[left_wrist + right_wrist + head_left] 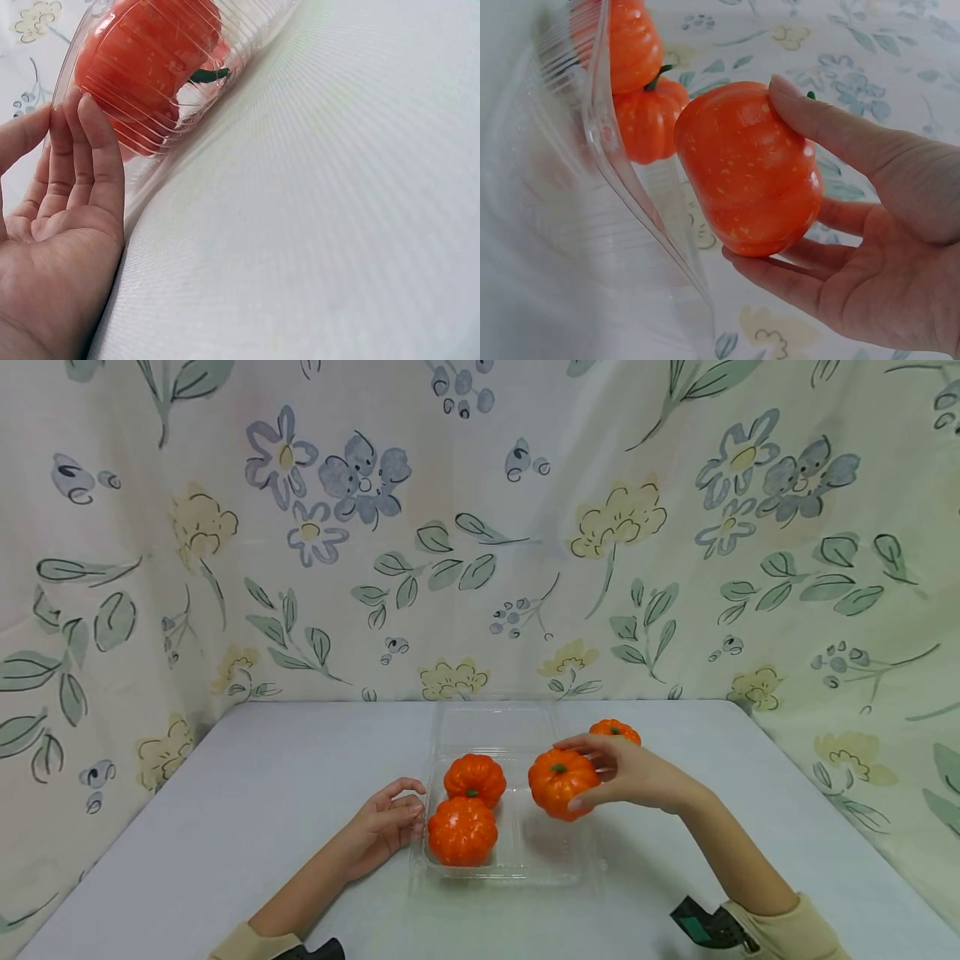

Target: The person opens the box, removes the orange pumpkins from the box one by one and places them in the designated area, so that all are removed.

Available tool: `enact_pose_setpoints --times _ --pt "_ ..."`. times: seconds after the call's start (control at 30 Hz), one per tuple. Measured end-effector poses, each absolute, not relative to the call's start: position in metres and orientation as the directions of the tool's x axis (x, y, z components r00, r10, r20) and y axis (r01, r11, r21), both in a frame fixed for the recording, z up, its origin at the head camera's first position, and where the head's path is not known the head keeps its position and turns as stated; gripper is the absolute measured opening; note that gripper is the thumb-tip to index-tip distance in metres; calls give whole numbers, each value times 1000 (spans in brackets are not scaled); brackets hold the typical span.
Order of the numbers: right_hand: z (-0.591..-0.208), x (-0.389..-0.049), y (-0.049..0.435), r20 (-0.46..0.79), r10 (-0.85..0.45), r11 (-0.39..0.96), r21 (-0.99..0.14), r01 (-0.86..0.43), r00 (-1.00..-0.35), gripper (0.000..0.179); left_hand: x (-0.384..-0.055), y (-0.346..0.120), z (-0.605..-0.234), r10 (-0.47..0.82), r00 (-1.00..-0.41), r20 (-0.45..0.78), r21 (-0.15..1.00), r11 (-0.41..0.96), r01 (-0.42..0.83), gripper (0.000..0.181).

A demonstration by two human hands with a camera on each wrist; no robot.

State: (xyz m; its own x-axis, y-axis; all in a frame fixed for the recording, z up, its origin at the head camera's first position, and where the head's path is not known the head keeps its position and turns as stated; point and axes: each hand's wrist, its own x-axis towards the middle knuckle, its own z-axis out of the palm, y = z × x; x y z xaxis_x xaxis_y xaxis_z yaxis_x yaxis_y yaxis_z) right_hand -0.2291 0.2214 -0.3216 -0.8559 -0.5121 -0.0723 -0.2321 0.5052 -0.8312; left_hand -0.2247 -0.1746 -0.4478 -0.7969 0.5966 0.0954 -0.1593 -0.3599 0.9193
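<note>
My right hand (633, 777) grips a small orange pumpkin (562, 783) between thumb and fingers, above the right half of a clear plastic box (525, 870). In the right wrist view this pumpkin (750, 169) hangs beyond the box's rim (641, 202), its green stem mostly hidden by the thumb. Two more pumpkins sit in the box's left half, one at the back (475, 778) and one at the front (462, 832). My left hand (382, 827) is at the box's left side. In the left wrist view its thumb and fingertips pinch the rim beside a pumpkin (142, 67).
Another orange pumpkin (617, 730) stands on the white table (300, 760) behind my right hand, partly covered by it. The box's clear lid (495, 727) lies folded open toward the back. A flower-printed cloth (465, 593) hangs behind the table.
</note>
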Motion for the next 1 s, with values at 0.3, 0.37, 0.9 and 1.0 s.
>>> enact_pose_setpoints --times 0.3,0.37,0.9,1.0 --pt "-316 -231 233 -50 -489 513 -824 -241 -871 71 -225 -174 -448 593 -800 87 919 -358 -166 20" --pt "-315 -233 236 -42 -491 508 -825 -247 -870 70 -225 -175 -448 593 -801 85 919 -357 -166 20" --pt "-315 -242 259 -11 -489 476 -841 -256 -872 68 -224 -175 -447 591 -803 79 910 -371 -183 21" --pt "-315 -244 263 -6 -481 479 -840 -257 -877 68 -225 -175 -448 590 -803 78 908 -374 -187 21"
